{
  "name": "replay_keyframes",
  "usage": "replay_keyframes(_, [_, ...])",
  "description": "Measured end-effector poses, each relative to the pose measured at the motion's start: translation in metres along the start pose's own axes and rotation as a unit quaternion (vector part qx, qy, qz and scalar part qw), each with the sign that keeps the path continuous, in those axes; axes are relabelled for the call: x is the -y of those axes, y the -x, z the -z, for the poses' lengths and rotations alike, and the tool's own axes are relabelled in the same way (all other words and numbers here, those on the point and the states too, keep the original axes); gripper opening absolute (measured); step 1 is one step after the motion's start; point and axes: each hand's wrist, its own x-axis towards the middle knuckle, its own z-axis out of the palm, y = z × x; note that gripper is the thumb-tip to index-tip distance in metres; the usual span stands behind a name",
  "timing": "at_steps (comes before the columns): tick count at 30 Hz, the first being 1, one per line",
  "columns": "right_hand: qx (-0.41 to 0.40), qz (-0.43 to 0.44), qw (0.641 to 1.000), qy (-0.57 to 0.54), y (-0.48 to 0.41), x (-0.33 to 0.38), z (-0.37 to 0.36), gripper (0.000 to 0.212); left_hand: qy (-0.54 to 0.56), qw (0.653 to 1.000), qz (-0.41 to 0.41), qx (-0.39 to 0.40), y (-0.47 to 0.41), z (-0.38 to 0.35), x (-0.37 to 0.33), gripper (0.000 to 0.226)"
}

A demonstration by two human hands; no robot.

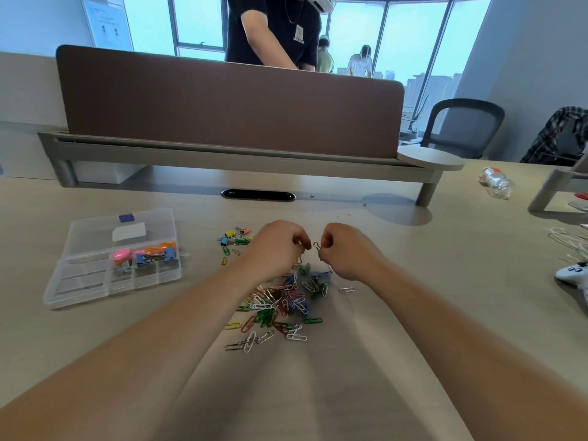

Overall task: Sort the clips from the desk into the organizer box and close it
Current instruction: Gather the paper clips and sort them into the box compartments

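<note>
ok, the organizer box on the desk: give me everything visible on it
The organizer box is clear, glossy plastic, rectangular, resting flat on the desk, left of the paper clip pile and apart from both hands. Its lid is open, swung back away from the person, with a blue latch on its far edge and a white label on it. Dividers split the base into small compartments. Those at the back right hold large binder clips in pink, orange and blue; the near and left ones look empty.
</note>
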Motion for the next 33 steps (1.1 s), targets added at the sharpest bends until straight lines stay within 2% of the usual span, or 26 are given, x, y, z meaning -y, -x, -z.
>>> replay_keyframes(5, [0.010, 0.024, 1.000, -0.011, 0.003, 0.023, -0.002, 0.024, 0.097, 0.993, 0.044, -0.040, 0.014, 0.023, 0.013, 0.024])
replay_keyframes(8, [0.013, 0.055, 0.998, -0.033, 0.005, 0.046, -0.007, 0.032, 0.112, 0.990, 0.069, -0.057, 0.027, 0.041, 0.027, 0.024])
replay_keyframes(12, [0.015, 0.082, 0.994, -0.063, 0.003, 0.086, -0.020, 0.026, 0.126, 0.985, 0.107, -0.052, 0.047, 0.067, 0.060, 0.029])
replay_keyframes(14, [0.017, 0.093, 0.993, -0.072, 0.000, 0.108, -0.030, 0.016, 0.112, 0.983, 0.131, -0.059, 0.058, 0.081, 0.078, 0.033])
replay_keyframes(17, [0.022, 0.114, 0.990, -0.080, -0.004, 0.140, -0.046, 0.004, 0.088, 0.979, 0.161, -0.085, 0.076, 0.101, 0.104, 0.026])
replay_keyframes(22, [0.040, 0.127, 0.987, -0.094, -0.011, 0.182, -0.067, 0.012, 0.020, 0.977, 0.187, -0.103, 0.092, 0.122, 0.134, 0.017])
replay_keyframes(26, [0.058, 0.129, 0.985, -0.099, -0.016, 0.197, -0.078, 0.012, -0.031, 0.982, 0.156, -0.099, 0.097, 0.125, 0.145, 0.006])
replay_keyframes(33, [0.085, 0.114, 0.983, -0.114, -0.025, 0.201, -0.085, 0.014, -0.065, 0.981, 0.155, -0.093, 0.095, 0.110, 0.153, 0.008])
